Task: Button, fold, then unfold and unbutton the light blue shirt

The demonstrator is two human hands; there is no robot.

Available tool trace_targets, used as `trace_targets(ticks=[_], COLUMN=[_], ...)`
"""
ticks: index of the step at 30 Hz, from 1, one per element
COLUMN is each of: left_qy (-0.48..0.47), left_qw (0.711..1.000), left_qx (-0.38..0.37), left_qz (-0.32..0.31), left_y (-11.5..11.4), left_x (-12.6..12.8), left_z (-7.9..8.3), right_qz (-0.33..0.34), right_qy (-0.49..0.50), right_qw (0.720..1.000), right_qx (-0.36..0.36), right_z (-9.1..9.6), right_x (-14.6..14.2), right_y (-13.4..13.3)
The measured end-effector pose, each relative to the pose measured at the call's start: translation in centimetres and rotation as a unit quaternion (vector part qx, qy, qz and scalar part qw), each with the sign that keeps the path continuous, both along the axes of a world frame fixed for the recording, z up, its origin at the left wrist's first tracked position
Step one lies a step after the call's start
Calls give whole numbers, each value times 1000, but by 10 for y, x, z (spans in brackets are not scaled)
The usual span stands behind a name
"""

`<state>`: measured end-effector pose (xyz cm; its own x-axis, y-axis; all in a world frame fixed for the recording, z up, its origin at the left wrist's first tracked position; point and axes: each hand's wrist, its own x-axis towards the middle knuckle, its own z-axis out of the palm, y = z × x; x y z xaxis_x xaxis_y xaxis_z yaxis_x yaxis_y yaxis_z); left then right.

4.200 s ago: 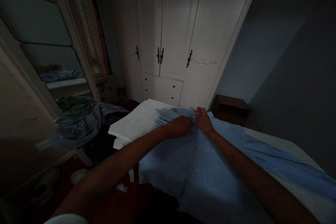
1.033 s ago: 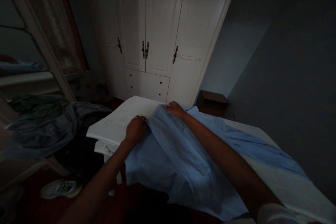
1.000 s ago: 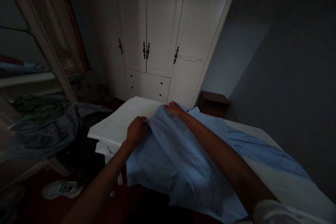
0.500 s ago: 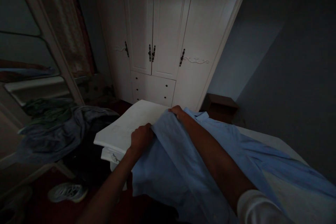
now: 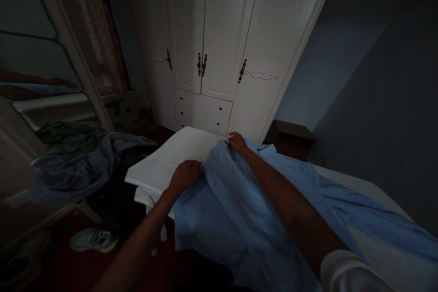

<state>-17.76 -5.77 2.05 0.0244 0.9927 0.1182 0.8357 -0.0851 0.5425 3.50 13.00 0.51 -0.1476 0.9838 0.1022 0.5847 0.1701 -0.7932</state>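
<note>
A light blue collared shirt (image 5: 236,205) lies across a white table (image 5: 171,155), with one sleeve stretched out to the right and its lower part hanging over the near edge. My left hand (image 5: 186,175) is closed on the shirt's left edge, where a folded layer begins. Farther back, my right hand (image 5: 237,142) pinches the top of the same fold, close to the collar (image 5: 266,150). Between the hands the cloth is lifted into a loose ridge. The fingertips of both hands are partly hidden.
A white wardrobe (image 5: 219,32) with dark handles stands behind the table. Grey and green clothes (image 5: 78,164) are heaped at the left beside a mirror (image 5: 37,64). One sneaker (image 5: 94,240) rests on the red floor. A brown low cabinet (image 5: 294,139) stands at the back right.
The folded edge between my hands has become more bunched and rounded. My right hand's fingers have shifted slightly on the cloth. The whole view has moved a little.
</note>
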Motion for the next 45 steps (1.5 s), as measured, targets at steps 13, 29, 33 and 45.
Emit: trace_targets(ticks=[13,29,33,45], left_qy=[-156,-208,-107,-267], left_qw=[978,968,988,935], left_qx=[-133,-133,-111,-234], left_qz=[-26,48,28,6], left_y=[12,-19,-39,-116], left_x=[-14,-25,-32,-43], left_z=[1,5,3,-15], right_qz=[12,162,148,32], right_qy=[-139,-5,7,19], right_qw=[988,987,989,999], right_qx=[62,15,5,-1], right_z=[-14,-10,-10,-20], right_x=[-9,-10,-6,-10], right_y=[27,19,15,17])
